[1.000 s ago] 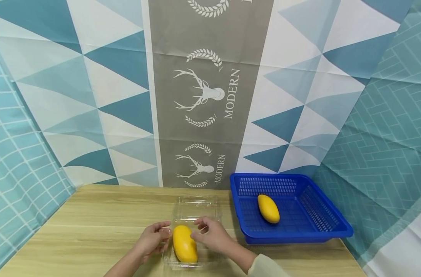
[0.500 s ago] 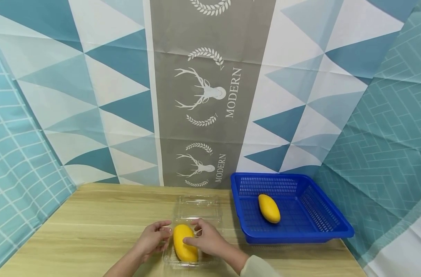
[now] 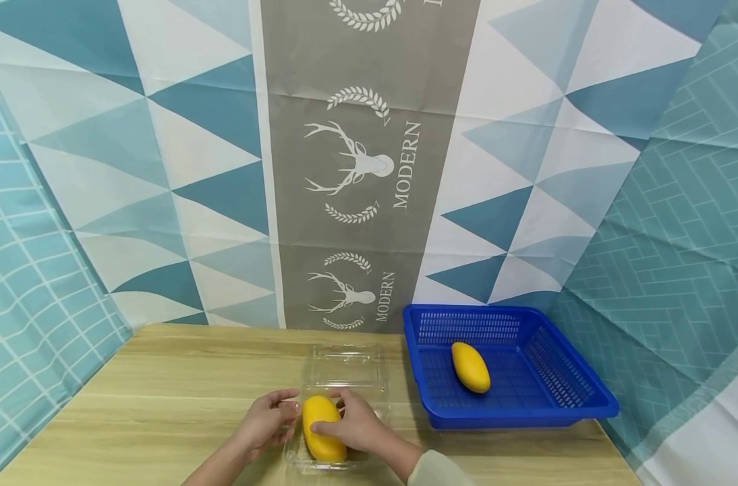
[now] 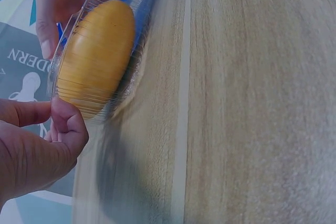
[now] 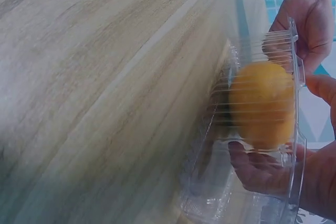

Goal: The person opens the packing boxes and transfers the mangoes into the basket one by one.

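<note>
While the left hand (image 3: 267,420) pinches a clear plastic container (image 3: 347,371), the half-curled right hand (image 3: 358,426) has advanced its thumb over the oval yellow mango (image 3: 322,410) inside. Grasping seems under way; firm hold unclear.

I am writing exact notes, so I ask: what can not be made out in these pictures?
Head view: part of the nearer yellow fruit, covered by the right hand.
Left wrist view: most of the blue basket, hidden by the clear container or beyond the top edge.
Right wrist view: that fruit's surface detail, blurred behind the container's wall.
</note>
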The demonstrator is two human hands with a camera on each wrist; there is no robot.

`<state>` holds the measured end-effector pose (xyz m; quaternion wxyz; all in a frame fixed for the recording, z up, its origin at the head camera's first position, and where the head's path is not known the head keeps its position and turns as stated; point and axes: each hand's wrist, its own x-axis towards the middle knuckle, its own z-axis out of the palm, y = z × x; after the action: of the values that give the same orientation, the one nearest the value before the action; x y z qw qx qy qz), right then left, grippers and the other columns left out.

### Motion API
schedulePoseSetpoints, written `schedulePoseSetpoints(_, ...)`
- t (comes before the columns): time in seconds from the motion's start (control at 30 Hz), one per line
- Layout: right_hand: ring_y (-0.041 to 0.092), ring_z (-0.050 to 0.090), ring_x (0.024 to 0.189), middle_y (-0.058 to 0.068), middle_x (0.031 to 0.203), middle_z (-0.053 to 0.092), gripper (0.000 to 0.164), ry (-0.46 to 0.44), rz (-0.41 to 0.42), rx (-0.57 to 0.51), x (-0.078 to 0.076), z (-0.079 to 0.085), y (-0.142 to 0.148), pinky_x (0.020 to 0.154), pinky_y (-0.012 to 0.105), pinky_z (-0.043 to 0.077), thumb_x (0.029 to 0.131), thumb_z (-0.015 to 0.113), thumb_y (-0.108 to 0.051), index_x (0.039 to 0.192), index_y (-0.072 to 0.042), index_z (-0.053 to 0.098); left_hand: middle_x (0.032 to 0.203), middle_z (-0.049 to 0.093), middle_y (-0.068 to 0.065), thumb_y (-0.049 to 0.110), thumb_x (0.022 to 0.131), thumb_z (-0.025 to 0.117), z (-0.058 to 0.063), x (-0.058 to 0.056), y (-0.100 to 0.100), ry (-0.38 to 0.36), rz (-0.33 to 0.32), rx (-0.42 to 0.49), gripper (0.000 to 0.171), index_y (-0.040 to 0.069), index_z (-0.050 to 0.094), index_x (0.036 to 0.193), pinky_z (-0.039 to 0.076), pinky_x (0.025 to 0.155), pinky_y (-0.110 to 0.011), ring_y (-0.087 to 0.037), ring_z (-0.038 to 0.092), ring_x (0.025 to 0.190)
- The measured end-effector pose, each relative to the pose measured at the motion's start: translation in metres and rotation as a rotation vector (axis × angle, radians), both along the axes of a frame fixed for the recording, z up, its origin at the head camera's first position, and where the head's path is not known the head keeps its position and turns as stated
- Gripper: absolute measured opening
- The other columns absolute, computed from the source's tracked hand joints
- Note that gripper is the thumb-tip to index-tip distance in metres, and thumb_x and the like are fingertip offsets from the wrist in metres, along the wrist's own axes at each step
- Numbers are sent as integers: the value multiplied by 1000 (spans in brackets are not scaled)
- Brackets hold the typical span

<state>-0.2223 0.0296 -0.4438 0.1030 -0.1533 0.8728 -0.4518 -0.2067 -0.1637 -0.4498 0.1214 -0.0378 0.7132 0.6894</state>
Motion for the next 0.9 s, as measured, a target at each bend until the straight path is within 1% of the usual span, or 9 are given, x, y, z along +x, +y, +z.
schedulePoseSetpoints(0.3,21,56,85,10,101,58,65,-32,-11,-24,1,-4,-4,70,41,50,71,79,-32,124,-7,50,94,52,-7,9,90,54,-1,-1,0,3,-10,1,52,-11,33,134,47,57,-21,-14,51,71)
schedulePoseSetpoints(0.57,20,56,85,11,106,58,71,-36,-21,-40,2,-4,-9,70,40,51,69,81,-29,126,-4,47,93,53,-6,8,90,54,-1,-1,1,0,-3,1,52,-11,34,134,48,57,-21,-13,51,71)
schedulePoseSetpoints(0.77,19,56,86,10,110,56,77,-45,-32,-31,3,-7,-14,71,40,51,65,84,-29,127,-5,45,92,53,-5,7,89,54,-1,-1,0,-2,9,1,51,-11,34,134,48,57,-21,-13,51,71)
schedulePoseSetpoints(0.9,20,56,88,11,112,55,81,-31,-34,-16,5,-8,-17,72,41,51,63,86,-30,127,-5,43,92,53,-5,7,89,54,-2,-2,0,2,4,-2,53,-11,34,134,48,58,-21,-13,51,71)
